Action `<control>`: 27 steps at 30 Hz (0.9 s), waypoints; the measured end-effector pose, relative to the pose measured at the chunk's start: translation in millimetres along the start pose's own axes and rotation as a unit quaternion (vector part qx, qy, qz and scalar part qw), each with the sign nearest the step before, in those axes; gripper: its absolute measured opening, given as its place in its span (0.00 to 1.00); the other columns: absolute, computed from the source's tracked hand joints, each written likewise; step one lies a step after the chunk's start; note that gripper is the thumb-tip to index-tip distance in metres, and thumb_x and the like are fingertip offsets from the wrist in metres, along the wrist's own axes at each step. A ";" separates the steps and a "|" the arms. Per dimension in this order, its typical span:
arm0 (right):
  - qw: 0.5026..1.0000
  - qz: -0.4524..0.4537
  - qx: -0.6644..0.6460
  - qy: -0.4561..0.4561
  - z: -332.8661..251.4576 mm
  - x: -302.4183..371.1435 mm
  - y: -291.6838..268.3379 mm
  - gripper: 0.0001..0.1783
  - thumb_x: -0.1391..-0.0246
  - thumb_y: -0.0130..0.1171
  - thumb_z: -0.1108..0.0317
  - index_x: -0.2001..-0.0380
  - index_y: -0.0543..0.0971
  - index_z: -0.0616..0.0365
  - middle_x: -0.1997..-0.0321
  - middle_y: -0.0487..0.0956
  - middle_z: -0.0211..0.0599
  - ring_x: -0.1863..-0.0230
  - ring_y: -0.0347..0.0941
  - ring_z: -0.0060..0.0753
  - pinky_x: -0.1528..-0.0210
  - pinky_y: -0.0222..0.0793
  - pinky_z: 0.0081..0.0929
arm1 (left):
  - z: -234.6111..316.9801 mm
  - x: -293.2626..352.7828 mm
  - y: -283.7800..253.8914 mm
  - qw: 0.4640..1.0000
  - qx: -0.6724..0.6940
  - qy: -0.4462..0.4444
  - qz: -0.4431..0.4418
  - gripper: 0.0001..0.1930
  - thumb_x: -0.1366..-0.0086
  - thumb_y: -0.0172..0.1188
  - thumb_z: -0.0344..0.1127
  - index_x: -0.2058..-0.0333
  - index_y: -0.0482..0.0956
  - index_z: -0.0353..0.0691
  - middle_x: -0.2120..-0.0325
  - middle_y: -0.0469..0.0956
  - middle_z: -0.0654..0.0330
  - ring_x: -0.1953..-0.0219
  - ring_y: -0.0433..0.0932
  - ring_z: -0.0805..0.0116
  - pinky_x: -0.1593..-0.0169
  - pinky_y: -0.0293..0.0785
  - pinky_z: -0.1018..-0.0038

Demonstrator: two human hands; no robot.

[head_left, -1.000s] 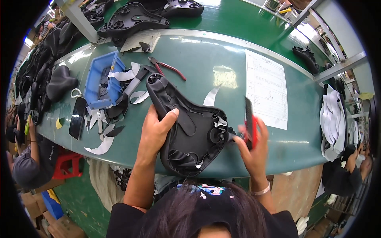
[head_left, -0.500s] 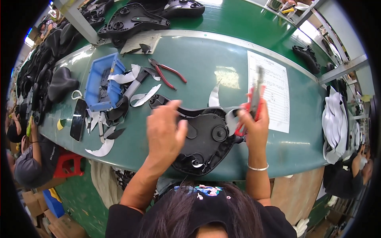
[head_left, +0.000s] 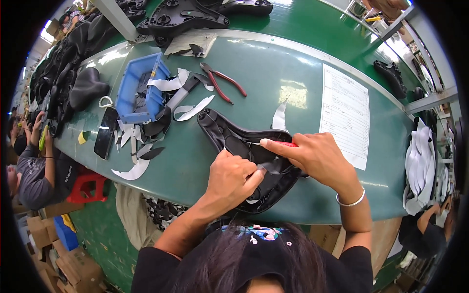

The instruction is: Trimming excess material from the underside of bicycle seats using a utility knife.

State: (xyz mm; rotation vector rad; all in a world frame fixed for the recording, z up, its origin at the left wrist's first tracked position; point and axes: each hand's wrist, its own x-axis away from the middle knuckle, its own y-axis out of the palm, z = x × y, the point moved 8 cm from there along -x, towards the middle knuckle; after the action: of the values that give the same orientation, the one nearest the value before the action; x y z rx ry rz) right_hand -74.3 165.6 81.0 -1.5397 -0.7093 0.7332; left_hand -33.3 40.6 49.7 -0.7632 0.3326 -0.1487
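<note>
A black bicycle saddle (head_left: pixel 276 188) lies upside down on the green table in front of me, its narrow nose towards the far left. My left hand (head_left: pixel 233 175) is closed over the middle of its underside, pinching a loose piece of dark cover material (head_left: pixel 275 167). Wrapped in my right hand (head_left: pixel 320 158) is a red-handled tool (head_left: pixel 289 144). The tool's thin tip points left, over the saddle's far inner edge; my fingers hide most of it. Beyond the saddle, a white scrap strip (head_left: pixel 279 116) sticks up.
Left of the saddle are red-handled pliers (head_left: pixel 222 82), a blue bin (head_left: pixel 141 88), a hammer (head_left: pixel 178 97), cut scraps (head_left: pixel 134 168) and a phone (head_left: pixel 105 134). A printed sheet (head_left: pixel 344 117) lies at right. More saddles (head_left: pixel 183 22) rest behind the table's raised edge. A co-worker (head_left: pixel 36 171) sits far left.
My right hand has brought the red tool down and left, onto the saddle. My left hand has lowered and closed on the cover material. The whole view has shifted slightly.
</note>
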 end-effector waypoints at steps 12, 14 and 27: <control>0.945 -0.043 -0.187 0.265 8.4 113.4 24.5 0.27 0.52 0.58 0.75 0.46 0.74 0.44 0.70 0.79 0.38 0.75 0.75 0.39 0.71 0.71 0.29 | 10.6 -26.3 -24.8 0.976 0.206 0.066 -0.003 0.14 0.33 0.50 0.36 0.75 0.75 0.34 0.68 0.74 0.54 0.67 0.72 0.64 0.54 0.65 0.69; 0.920 0.128 -0.236 0.287 -3.6 124.8 23.7 0.33 0.52 0.57 0.75 0.41 0.69 0.39 0.79 0.71 0.38 0.81 0.70 0.41 0.77 0.66 0.36 | 25.3 -51.2 -5.6 0.946 0.286 0.128 -0.088 0.14 0.31 0.46 0.37 0.67 0.76 0.32 0.58 0.71 0.49 0.59 0.72 0.62 0.50 0.65 0.70; 0.923 0.038 -0.084 0.374 -40.4 127.6 40.2 0.38 0.51 0.56 0.73 0.35 0.60 0.38 0.80 0.70 0.39 0.83 0.70 0.43 0.82 0.64 0.41 | -17.5 -96.6 18.8 0.516 0.852 -0.034 -0.079 0.20 0.29 0.41 0.51 0.76 0.59 0.46 0.85 0.53 0.72 0.86 0.48 0.79 0.81 0.47 0.79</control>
State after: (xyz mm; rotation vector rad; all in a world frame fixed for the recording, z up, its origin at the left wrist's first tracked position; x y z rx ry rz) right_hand 36.7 238.3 37.3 -1.8403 -0.1352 0.0944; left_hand -129.6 66.8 48.1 1.2311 -0.0827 -0.5044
